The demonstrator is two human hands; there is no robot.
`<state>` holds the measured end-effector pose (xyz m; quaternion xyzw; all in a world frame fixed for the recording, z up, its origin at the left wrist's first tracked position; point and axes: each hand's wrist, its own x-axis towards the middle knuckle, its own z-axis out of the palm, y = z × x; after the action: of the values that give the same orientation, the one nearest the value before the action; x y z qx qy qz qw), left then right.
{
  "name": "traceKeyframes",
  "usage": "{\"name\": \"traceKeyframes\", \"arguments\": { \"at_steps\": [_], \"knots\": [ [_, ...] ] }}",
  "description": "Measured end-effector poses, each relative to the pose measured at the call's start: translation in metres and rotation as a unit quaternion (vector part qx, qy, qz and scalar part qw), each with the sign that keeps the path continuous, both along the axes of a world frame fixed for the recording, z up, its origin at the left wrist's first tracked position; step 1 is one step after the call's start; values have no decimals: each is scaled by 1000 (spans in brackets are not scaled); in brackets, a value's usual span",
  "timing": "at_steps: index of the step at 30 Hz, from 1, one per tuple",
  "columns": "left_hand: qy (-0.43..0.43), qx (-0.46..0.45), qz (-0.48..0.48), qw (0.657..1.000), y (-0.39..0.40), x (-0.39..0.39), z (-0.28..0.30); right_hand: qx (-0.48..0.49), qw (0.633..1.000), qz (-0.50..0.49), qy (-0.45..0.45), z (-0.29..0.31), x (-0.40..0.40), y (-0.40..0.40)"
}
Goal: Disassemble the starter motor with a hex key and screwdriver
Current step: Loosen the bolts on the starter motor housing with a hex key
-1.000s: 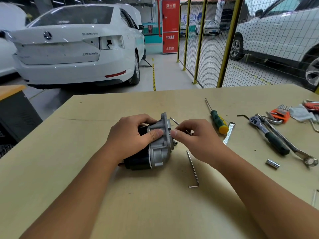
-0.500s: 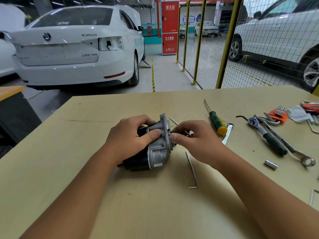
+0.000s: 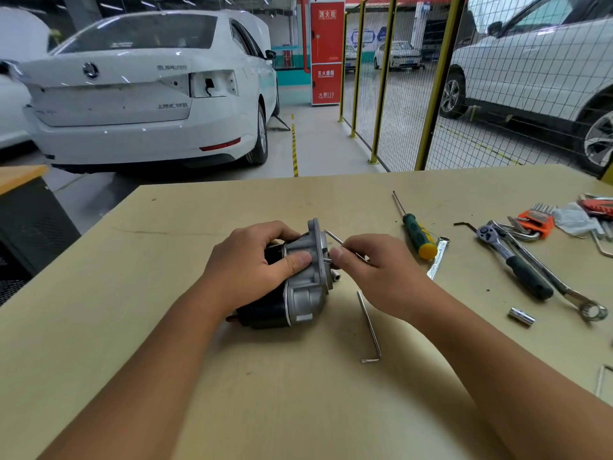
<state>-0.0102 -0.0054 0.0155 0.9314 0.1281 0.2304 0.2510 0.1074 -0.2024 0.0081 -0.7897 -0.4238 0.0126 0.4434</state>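
Left hand (image 3: 252, 270) grips the starter motor (image 3: 298, 290); right hand (image 3: 374, 270) pinches a hex key (image 3: 335, 239), its tip hidden.

Garage floor, white sedan (image 3: 146, 94), red fire cabinet (image 3: 326, 54), yellow mesh fence (image 3: 431, 94) beyond the table (image 3: 99, 327).

Red cabinet (image 3: 326, 54) reads "消火栓", "灭火器箱", "火警119".

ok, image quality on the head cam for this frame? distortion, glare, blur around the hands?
Head view: wide-angle bowing, fence posts lean and the table edge curves; even overhead light, soft shadows only; mild glare on the white car. Left hand, starter motor and right hand with its hex key are reasonably sharp; forearms stretch at the bottom corners.
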Motion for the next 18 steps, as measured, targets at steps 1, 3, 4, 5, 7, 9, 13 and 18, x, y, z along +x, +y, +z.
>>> {"name": "traceKeyframes", "arguments": {
  "at_steps": [1, 3, 4, 5, 7, 9, 13, 18],
  "knots": [
    [-2, 1, 0, 1000, 0, 0, 0, 1, 1000, -3, 1, 0, 0, 0],
    [-5, 2, 2, 1000, -1, 0, 0, 8, 1000, -3, 4, 1, 0, -1],
    [-6, 2, 4, 1000, -1, 1, 0, 16, 1000, -2, 10, 0, 0, -1],
    [-8, 2, 6, 1000, -1, 1, 0, 28, 999, 0, 19, 0, 0, 0],
    [-8, 5, 7, 1000, -1, 1, 0, 41, 999, 0, 29, 1, 0, 0],
    [-7, 4, 7, 1000, -2, 1, 0, 24, 1000, -2, 19, 0, 1, 0],
    [-7, 0, -2, 1000, -1, 0, 1, 27, 999, 3, 21, -2, 2, 0],
    [-6, 5, -7, 1000, -1, -2, 1, 46, 999, 3, 21, -4, 1, 1]
  ]
}}
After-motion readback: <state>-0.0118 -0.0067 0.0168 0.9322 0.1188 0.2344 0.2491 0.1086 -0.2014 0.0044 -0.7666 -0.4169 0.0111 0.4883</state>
